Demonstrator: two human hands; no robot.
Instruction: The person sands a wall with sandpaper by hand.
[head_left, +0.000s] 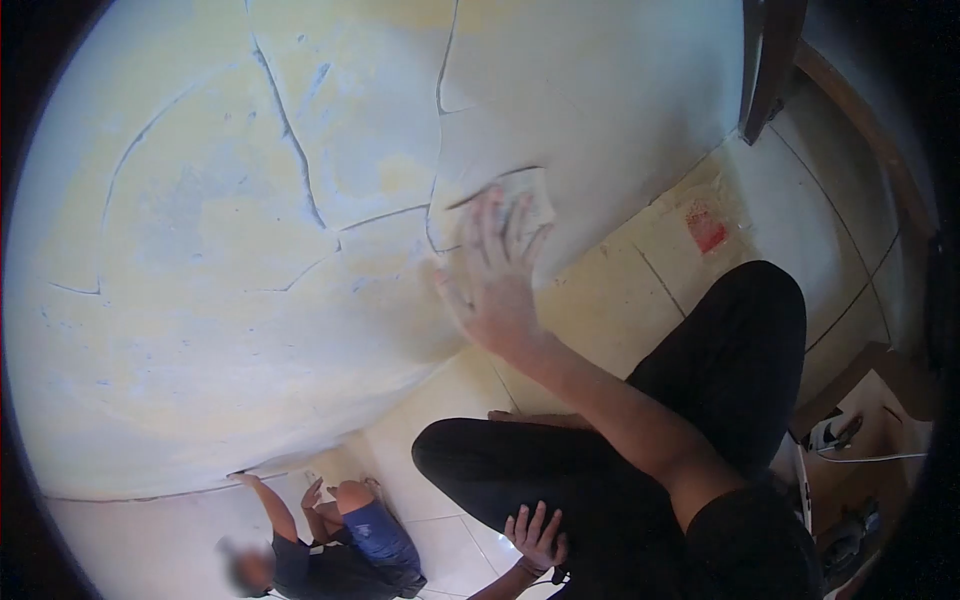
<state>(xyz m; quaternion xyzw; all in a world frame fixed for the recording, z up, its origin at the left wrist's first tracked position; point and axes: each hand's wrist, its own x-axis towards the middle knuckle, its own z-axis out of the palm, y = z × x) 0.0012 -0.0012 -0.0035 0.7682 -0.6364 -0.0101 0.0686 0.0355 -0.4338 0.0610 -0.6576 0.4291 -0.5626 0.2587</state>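
Head camera: the right hand [500, 290], open and flat-fingered, covers part of a pale sheet [541, 200] against the cracked wall [250, 230]; the left hand [538, 535], fingers loosely spread, rests on a dark-trousered leg [545, 465]. From here the sheet seems light, thin, easily creased, best held under flattened fingers.

The wall [200, 380] stands before the person's knees [755, 305], a box [842, 385] right, another person [345, 565] left.

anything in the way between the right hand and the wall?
Only what looks like a pale sheet under the right hand; nothing else visible blocks the wall there. The left hand is down by the leg, out of the way.
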